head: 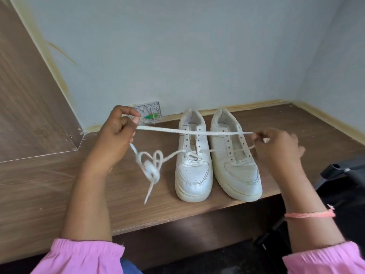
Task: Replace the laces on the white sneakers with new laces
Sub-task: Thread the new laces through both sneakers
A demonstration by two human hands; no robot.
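Note:
Two white sneakers stand side by side on the wooden desk, toes toward me: the left sneaker [192, 157] and the right sneaker [235, 155]. A white lace [189, 132] is stretched taut above them. My left hand [116, 133] pinches one end of it and my right hand [276, 145] pinches the other. A tangled, coiled part of lace [151, 167] hangs below my left hand, and a strand runs from it to the left sneaker's lowest eyelets. A thin strand crosses the right sneaker's lower eyelets toward my right hand.
The wooden desk [49, 184] meets a pale blue wall at the back. An open wall socket box [151, 114] sits behind my left hand. A brown wood panel rises at the left. A black chair part [343, 175] sits beyond the desk's right front edge.

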